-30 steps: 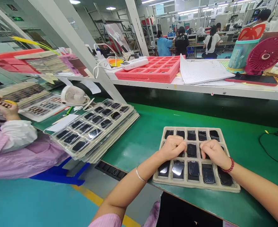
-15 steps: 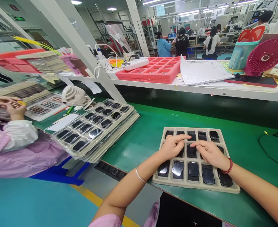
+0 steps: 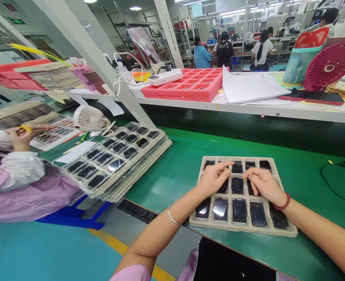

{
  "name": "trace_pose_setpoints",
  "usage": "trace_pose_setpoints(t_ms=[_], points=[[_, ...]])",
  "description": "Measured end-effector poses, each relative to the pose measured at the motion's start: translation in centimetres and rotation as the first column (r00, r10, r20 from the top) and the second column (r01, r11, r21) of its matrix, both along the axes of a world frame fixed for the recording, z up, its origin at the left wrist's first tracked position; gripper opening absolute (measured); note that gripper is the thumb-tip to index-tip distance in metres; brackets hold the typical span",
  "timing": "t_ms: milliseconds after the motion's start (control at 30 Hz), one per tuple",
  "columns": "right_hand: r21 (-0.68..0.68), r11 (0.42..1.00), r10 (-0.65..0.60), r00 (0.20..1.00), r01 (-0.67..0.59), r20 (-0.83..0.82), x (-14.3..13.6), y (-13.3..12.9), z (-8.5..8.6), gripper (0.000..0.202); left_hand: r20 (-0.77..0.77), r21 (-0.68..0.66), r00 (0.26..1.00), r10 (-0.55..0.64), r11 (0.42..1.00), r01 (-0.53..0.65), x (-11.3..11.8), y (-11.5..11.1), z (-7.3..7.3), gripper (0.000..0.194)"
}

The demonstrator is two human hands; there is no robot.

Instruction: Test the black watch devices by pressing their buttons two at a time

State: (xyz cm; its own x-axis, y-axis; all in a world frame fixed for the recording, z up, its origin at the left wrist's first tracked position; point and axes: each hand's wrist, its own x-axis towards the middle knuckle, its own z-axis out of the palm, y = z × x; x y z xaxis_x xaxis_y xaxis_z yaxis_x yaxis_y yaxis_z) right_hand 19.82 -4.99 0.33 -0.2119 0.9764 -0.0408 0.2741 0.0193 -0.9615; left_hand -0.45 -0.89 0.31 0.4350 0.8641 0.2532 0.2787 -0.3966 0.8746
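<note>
Left hand: The left hand [image 3: 214,179] is over the tray, palm down; its index finger points right, beside the top row's middle piece, the other fingers are curled, and nothing is seen in its grip. Contact is unclear.
Right hand: The right hand [image 3: 263,183] is half open over the tray's right side, index finger pointing left and thumb apart from it, with no visible grip. Contact is unclear.
Tray: The beige tray [image 3: 242,197] lies on the green table [image 3: 190,150], near its front edge, with three rows of five compartments.
Dark pieces: Flat, shiny dark pieces [image 3: 237,185] lie in the compartments, some partly hidden by the hands.
Stack: The tray stack [image 3: 137,168], with similar pieces on top, is left of the tray.
Shelf: Above the table, the shelf [image 3: 242,107] holds a red tray [image 3: 184,93], papers [image 3: 251,88] and a pink fan [image 3: 330,64].
</note>
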Motion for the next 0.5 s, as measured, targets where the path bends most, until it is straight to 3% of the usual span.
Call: trace_pose_setpoints(t_ms=[233,500], points=[[0.012,0.996,0.092,0.996,-0.092,-0.013,-0.04,0.43,-0.28,0.019,-0.045,0.073,0.998,0.036,0.997,-0.033,-0.03,0.32,-0.17,0.043],[0.007,0.990,0.144,0.989,-0.144,0.012,-0.04,0.31,-0.02,0.018,0.061,0.179,0.998,0.026,0.983,-0.036,-0.41,0.14,-0.11,0.044]])
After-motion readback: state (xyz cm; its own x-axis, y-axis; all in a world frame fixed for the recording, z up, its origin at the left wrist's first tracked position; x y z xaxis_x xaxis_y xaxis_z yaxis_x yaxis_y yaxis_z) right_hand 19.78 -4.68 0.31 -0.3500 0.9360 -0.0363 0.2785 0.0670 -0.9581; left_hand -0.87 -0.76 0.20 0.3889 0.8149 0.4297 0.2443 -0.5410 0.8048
